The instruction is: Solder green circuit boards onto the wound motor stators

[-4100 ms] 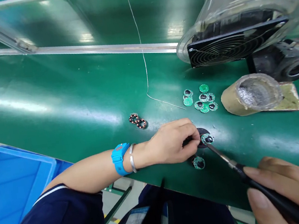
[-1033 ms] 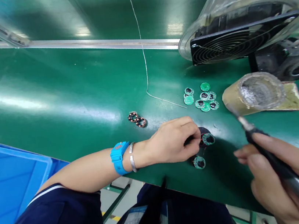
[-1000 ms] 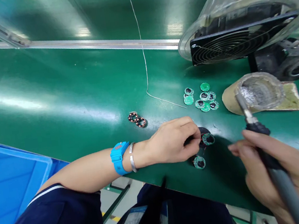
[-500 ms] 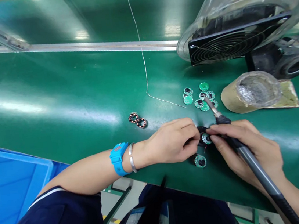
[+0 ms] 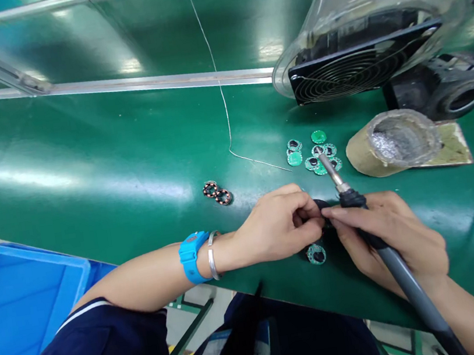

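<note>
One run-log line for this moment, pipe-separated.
left hand: fingers at dark part, grip hidden | right hand: holding soldering iron, fingers near left hand | nearby: round circuit boards, copper-wound rings, tan pot

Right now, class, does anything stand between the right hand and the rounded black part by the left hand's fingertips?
Nothing visible: the fingers of the right hand are close beside the rounded black part. The soldering iron in that hand points past it; whether they touch is hidden.
</note>
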Tool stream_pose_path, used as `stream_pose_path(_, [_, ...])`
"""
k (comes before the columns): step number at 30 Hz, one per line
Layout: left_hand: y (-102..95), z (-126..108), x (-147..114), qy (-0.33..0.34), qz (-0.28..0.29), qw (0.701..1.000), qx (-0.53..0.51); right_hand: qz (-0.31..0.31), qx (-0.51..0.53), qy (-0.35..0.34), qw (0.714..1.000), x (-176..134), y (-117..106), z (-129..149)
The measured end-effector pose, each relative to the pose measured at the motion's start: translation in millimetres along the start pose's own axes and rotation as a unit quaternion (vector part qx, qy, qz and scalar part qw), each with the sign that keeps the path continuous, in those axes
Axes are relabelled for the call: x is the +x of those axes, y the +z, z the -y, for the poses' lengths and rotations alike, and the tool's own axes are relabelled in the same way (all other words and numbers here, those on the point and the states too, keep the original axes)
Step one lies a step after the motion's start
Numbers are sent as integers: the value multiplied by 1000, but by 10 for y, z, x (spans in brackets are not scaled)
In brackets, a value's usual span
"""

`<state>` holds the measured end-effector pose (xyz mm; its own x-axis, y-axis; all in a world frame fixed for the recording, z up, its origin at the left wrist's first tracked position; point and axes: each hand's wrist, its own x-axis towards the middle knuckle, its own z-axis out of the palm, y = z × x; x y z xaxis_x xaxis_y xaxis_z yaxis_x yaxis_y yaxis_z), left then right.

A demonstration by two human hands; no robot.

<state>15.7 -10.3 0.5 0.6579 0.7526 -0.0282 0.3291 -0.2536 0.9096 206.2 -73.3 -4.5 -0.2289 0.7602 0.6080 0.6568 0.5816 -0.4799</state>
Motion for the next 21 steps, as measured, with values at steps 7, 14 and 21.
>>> stream_pose_path(7, [-57,33,-5,-53,29,997,-45,34,-4,-25,999,-65,-7,-31])
stream_pose_path(14, [-81,11,4,-47,28,998,-11,49,0,-41,998,-75,-3,-21])
stream_pose_path(21, [-53,5,14,-55,14,998,-8,-26,36,67,997,-45,-285,81])
